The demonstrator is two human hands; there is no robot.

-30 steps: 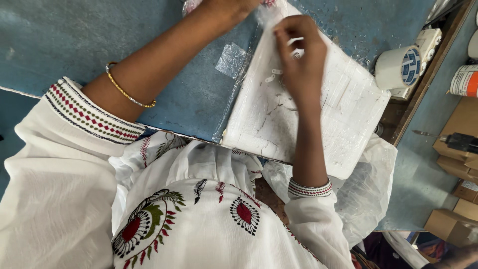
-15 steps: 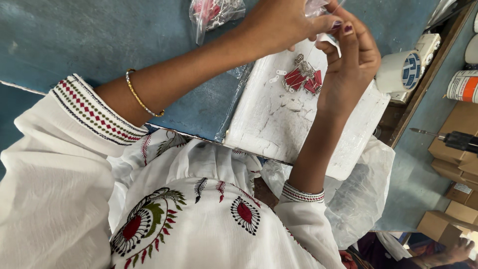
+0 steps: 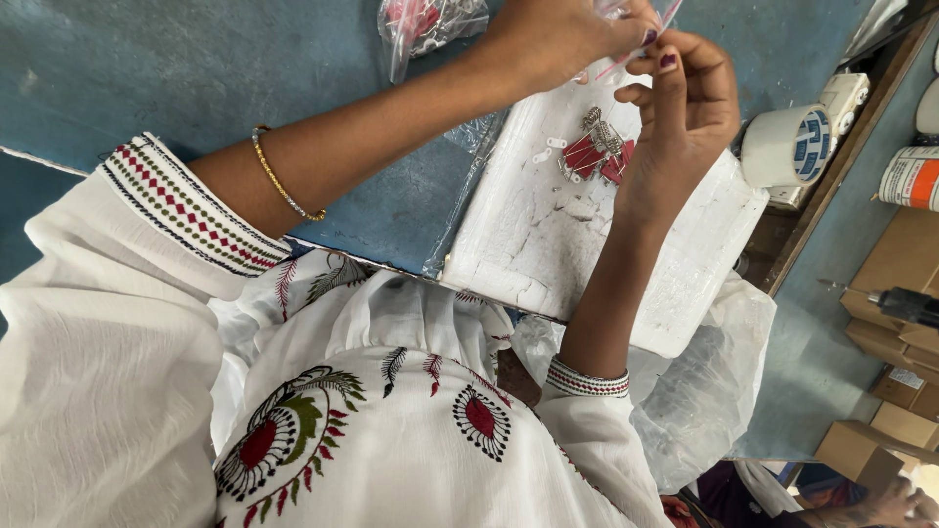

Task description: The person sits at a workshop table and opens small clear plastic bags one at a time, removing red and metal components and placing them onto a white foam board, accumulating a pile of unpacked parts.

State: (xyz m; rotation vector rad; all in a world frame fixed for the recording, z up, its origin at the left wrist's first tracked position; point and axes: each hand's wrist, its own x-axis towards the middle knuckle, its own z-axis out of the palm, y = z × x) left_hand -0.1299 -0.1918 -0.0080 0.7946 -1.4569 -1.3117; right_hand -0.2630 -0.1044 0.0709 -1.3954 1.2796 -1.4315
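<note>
My left hand [image 3: 562,39], with a gold bangle on its wrist, and my right hand [image 3: 685,98] meet at the top of the view. Both pinch a small clear plastic bag [image 3: 626,12], which the frame edge partly cuts off. Just below the hands, a little pile of red and silver metal parts [image 3: 595,152] lies on a white foam board [image 3: 548,235]. The board rests on a blue table [image 3: 196,68]. A clear bag with red parts [image 3: 430,20] lies on the table to the left of my hands.
A roll of white tape [image 3: 787,145] stands at the table's right edge, with a printed cylinder [image 3: 910,176] beyond it. Brown cardboard boxes [image 3: 900,284] sit lower right. A crumpled clear plastic sheet [image 3: 704,391] hangs under the board. Another person's hand [image 3: 880,504] shows at the bottom right.
My right hand lifted off the foam board and joined my left hand at the top. The red and silver parts on the board are now uncovered.
</note>
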